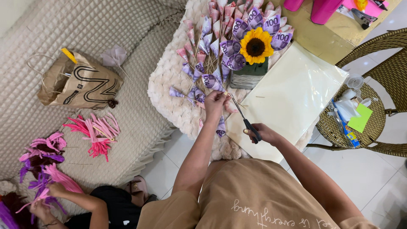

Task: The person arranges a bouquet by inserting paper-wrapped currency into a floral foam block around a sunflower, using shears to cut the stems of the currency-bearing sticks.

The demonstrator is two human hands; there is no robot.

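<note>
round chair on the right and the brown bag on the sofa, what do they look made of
The round chair looks like woven wicker or rattan, brown and matte, judging by its visible weave. The brown bag looks like kraft paper: dull, creased, with thin cord handles.

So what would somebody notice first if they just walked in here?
Probably the yellow sunflower up top, ringed by purple banknotes rolled into cones on sticks. Just below it, the left hand pinches a stick while the right hand holds black-handled scissors. Bright pink pipe cleaners lie on the quilted sofa at left.
</note>
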